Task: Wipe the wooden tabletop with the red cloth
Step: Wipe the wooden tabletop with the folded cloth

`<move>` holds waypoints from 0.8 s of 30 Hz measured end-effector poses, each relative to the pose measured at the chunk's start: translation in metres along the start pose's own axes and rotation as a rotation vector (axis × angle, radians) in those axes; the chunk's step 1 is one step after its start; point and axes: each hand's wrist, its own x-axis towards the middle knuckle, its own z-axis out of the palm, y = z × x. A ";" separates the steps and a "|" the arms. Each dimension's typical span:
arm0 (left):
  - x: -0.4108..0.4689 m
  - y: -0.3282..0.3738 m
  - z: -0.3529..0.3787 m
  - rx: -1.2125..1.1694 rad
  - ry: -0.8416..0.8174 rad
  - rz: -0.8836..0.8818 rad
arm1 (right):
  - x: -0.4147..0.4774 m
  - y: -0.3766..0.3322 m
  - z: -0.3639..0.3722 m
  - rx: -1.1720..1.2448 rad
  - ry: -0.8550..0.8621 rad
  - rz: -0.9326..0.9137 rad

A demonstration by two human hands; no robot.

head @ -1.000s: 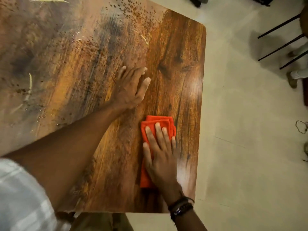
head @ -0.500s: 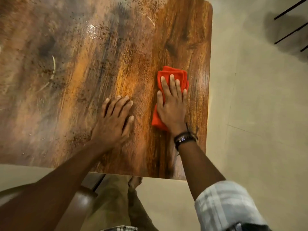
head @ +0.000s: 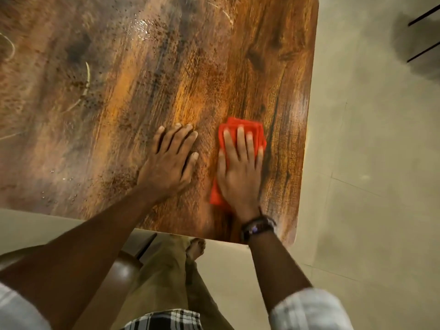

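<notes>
While the person leans over the wooden tabletop [head: 147,96], both arms reach forward and both palms lie flat on it. Straight, spread fingers of the right hand [head: 240,172] press down on the folded red cloth [head: 245,126], which shows past the fingertips and beside the wrist, near the table's right edge. Just left of it, the left hand [head: 170,163] rests released on bare wood, holding nothing.
</notes>
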 end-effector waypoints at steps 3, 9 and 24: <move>0.000 -0.001 0.000 -0.036 0.011 -0.008 | 0.074 -0.015 0.008 0.005 0.021 0.049; -0.004 -0.001 -0.003 -0.142 0.094 -0.031 | 0.029 -0.031 0.016 0.010 0.075 0.013; -0.001 0.002 -0.007 -0.126 -0.004 -0.054 | -0.090 0.078 -0.027 0.012 0.094 0.316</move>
